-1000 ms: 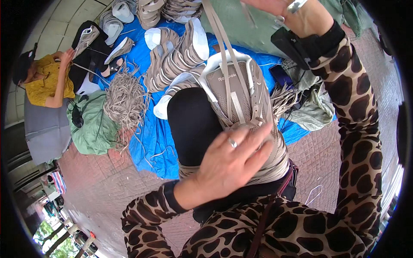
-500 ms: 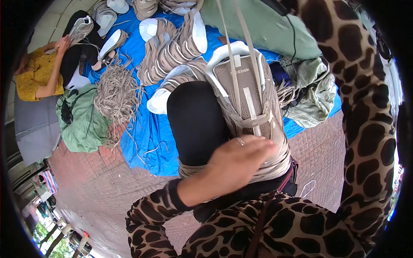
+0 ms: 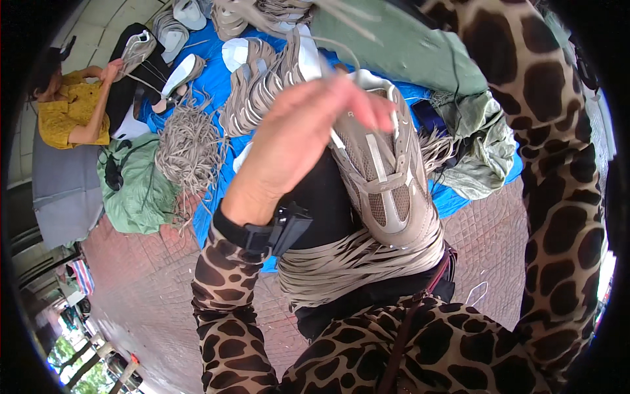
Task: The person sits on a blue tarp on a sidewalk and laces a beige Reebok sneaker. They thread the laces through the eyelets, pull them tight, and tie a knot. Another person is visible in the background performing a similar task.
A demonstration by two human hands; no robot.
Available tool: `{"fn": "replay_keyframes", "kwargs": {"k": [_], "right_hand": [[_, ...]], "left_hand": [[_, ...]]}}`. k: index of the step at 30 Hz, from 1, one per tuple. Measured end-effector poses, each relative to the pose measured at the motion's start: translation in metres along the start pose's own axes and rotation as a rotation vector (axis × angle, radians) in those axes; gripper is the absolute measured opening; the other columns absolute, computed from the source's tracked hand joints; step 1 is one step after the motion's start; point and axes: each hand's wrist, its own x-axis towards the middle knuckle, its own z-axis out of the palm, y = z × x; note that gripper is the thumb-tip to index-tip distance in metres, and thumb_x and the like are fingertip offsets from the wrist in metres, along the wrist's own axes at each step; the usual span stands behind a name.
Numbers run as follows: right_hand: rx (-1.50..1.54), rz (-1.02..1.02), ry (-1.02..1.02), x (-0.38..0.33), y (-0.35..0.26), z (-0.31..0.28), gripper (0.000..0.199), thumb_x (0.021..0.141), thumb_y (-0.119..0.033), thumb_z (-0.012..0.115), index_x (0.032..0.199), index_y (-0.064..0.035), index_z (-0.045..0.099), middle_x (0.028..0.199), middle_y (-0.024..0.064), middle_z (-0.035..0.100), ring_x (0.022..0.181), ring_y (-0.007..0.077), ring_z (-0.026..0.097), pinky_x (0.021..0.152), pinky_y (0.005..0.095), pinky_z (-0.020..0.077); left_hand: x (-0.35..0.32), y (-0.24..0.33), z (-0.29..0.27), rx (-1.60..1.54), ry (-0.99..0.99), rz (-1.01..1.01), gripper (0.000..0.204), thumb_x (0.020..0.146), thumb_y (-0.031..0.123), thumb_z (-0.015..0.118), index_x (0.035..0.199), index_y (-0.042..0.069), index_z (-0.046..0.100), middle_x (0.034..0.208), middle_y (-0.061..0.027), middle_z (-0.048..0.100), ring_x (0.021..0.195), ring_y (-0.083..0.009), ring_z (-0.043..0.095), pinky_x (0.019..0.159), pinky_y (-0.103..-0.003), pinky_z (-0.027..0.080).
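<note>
A beige and white sneaker upper [image 3: 379, 197] lies on my lap, its toe towards me and its opening away. My left hand [image 3: 292, 134], a black band and dark device on its wrist, hovers over the tongue and the shoe's left edge. Motion smears its fingers, so I cannot tell whether they grip a lace. Beyond it, a blurred beige shoelace [image 3: 344, 47] curves towards the top edge. My right arm stretches up along the right side, with its hand out of the picture. A thick bundle of beige laces [image 3: 351, 272] lies across my thighs.
Stacked shoe uppers [image 3: 257, 108] and a tangled lace heap [image 3: 187, 146] lie on a blue tarp [image 3: 205, 223]. Green sacks [image 3: 141, 187] and green cloth [image 3: 400, 52] surround them. At left, a person in a yellow top [image 3: 72, 115] holds another shoe. Brick paving [image 3: 157, 282] spreads around.
My left hand has risen from the shoe's toe to its tongue. The laces that stood taut above the shoe are now slack and blurred. The view has shifted slightly.
</note>
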Motion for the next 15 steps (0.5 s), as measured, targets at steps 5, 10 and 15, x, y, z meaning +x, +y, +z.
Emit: {"fn": "replay_keyframes", "kwargs": {"k": [5,10,15], "right_hand": [[-0.462,0.322,-0.276,-0.124,0.013,0.005,0.035,0.104,-0.025,0.044,0.089,-0.0039,0.067,0.08,0.0048,0.067,0.068,0.0084,0.066,0.051,0.024,0.0528],[0.211,0.052,-0.252,-0.176,0.057,0.091,0.033,0.101,-0.029,0.057,0.108,0.0028,0.066,0.096,0.0094,0.071,0.077,0.0122,0.067,0.076,0.024,0.0531],[1.284,-0.183,-0.053,-0.228,0.072,-0.033,0.018,0.097,-0.016,0.045,0.098,0.0016,0.051,0.089,0.0095,0.05,0.083,0.0201,0.05,0.081,0.0348,0.0426]], "left_hand": [[-0.013,0.039,-0.016,-0.088,0.294,0.199,0.045,0.107,0.026,0.035,0.104,-0.006,0.065,0.106,-0.0188,0.069,0.105,-0.0259,0.063,0.102,-0.041,0.043],[0.008,0.049,0.012,0.357,0.244,0.27,0.044,0.108,0.027,0.034,0.122,-0.008,0.057,0.103,-0.0134,0.065,0.108,-0.0268,0.059,0.112,-0.043,0.034],[-0.03,0.087,-0.02,-0.255,0.311,0.163,0.037,0.106,0.017,0.042,0.13,-0.009,0.052,0.078,-0.0016,0.05,0.076,-0.0119,0.05,0.089,-0.031,0.044]]}}
